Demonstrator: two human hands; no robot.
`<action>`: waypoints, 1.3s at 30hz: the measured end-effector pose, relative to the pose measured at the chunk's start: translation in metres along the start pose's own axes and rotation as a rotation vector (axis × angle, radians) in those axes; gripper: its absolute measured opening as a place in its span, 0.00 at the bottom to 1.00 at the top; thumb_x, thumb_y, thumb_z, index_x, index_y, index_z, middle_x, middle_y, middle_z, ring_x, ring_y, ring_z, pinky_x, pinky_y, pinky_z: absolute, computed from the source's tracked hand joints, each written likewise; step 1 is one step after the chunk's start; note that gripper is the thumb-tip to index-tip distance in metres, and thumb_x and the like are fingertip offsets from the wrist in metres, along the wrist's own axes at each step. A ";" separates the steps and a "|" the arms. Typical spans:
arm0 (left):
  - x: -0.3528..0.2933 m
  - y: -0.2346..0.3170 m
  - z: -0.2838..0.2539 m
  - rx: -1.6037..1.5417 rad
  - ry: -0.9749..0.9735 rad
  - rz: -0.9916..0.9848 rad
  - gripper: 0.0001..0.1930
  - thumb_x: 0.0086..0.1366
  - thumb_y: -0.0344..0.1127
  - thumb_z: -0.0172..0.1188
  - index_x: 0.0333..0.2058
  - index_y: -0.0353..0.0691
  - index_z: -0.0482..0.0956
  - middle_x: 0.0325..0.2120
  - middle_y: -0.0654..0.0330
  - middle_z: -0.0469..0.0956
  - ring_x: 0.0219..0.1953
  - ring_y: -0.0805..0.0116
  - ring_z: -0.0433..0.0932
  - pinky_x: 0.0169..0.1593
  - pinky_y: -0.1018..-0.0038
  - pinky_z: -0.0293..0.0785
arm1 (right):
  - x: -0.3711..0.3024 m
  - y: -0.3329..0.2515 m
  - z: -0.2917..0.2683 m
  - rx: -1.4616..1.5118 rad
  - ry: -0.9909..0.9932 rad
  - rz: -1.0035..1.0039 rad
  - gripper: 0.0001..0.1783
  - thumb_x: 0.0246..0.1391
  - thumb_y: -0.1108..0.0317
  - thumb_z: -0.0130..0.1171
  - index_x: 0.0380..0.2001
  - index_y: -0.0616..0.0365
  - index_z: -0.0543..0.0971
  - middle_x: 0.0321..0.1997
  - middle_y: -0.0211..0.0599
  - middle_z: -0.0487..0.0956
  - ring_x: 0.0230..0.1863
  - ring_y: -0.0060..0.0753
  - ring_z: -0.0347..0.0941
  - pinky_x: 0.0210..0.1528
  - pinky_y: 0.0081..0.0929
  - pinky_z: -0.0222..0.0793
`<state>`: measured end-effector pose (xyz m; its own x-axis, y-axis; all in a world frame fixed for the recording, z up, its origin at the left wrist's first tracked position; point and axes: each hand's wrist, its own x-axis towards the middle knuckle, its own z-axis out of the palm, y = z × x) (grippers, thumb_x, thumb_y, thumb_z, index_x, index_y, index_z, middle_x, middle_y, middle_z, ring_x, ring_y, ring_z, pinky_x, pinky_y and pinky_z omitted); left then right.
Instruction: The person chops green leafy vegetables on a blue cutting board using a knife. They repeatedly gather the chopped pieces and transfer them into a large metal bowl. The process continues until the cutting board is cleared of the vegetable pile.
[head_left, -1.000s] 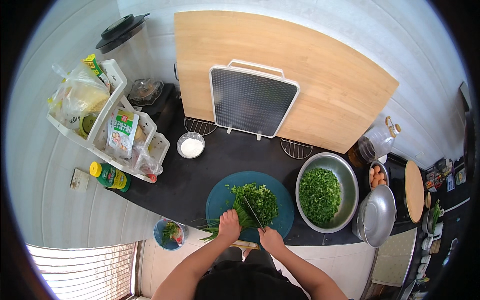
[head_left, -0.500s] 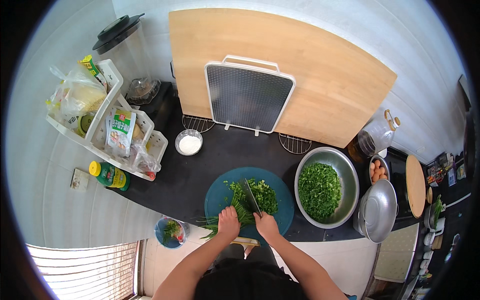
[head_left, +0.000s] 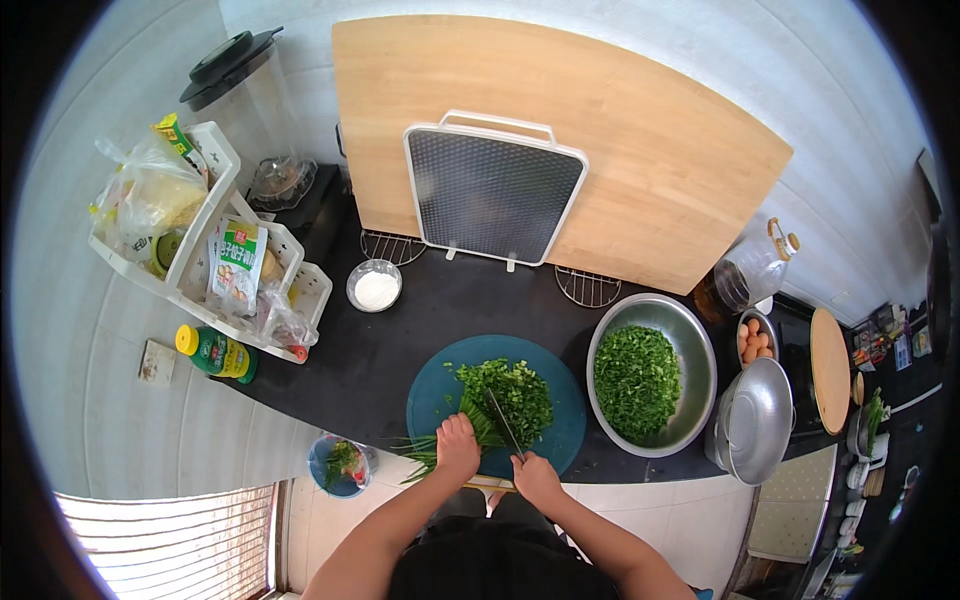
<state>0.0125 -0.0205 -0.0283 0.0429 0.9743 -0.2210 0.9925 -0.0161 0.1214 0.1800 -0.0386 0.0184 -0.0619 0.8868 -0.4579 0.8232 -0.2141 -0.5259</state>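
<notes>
Two hands at work | left hand (head_left: 458, 443) pins green chives (head_left: 470, 420) on round teal board (head_left: 432, 395) | right hand (head_left: 535, 478) grips knife (head_left: 503, 424), mid-chop | next likely calls for sliding fingers back, blade advancing

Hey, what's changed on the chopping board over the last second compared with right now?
Very little. The knife has shifted only slightly across the chopped greens on the round teal board; the right hand still grips it and the left hand still presses the uncut bunch. Nothing was picked up or let go. The steel bowl and small white bowl stayed put.
</notes>
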 end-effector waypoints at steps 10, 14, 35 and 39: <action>0.000 -0.006 -0.005 -0.100 -0.015 0.048 0.40 0.51 0.43 0.63 0.54 0.22 0.56 0.45 0.48 0.65 0.46 0.56 0.65 0.48 0.65 0.64 | 0.048 -0.032 0.009 0.037 0.092 0.009 0.20 0.56 0.57 0.50 0.26 0.67 0.76 0.25 0.59 0.77 0.32 0.60 0.76 0.35 0.47 0.72; -0.002 -0.012 -0.011 -0.106 0.026 0.099 0.41 0.49 0.44 0.66 0.54 0.23 0.56 0.43 0.49 0.65 0.45 0.56 0.66 0.48 0.66 0.65 | 0.046 -0.018 -0.008 0.164 0.087 0.017 0.20 0.55 0.54 0.53 0.28 0.65 0.76 0.23 0.59 0.76 0.29 0.61 0.74 0.30 0.45 0.70; 0.001 -0.020 0.001 -0.120 0.063 0.171 0.38 0.46 0.41 0.67 0.50 0.24 0.59 0.43 0.47 0.65 0.45 0.54 0.66 0.47 0.64 0.65 | 0.090 -0.057 0.009 -0.420 -0.072 -0.346 0.26 0.61 0.50 0.43 0.25 0.63 0.77 0.21 0.51 0.78 0.26 0.52 0.77 0.28 0.41 0.74; 0.001 -0.021 -0.003 -0.141 0.051 0.168 0.39 0.46 0.42 0.67 0.51 0.24 0.59 0.43 0.48 0.65 0.45 0.54 0.66 0.47 0.65 0.65 | 0.089 -0.068 0.016 -0.374 0.042 -0.415 0.24 0.59 0.52 0.47 0.23 0.63 0.75 0.22 0.51 0.78 0.25 0.50 0.77 0.24 0.40 0.74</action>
<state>-0.0082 -0.0188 -0.0285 0.1970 0.9708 -0.1371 0.9458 -0.1514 0.2874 0.1095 0.0486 0.0024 -0.4077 0.8827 -0.2339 0.8789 0.3099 -0.3625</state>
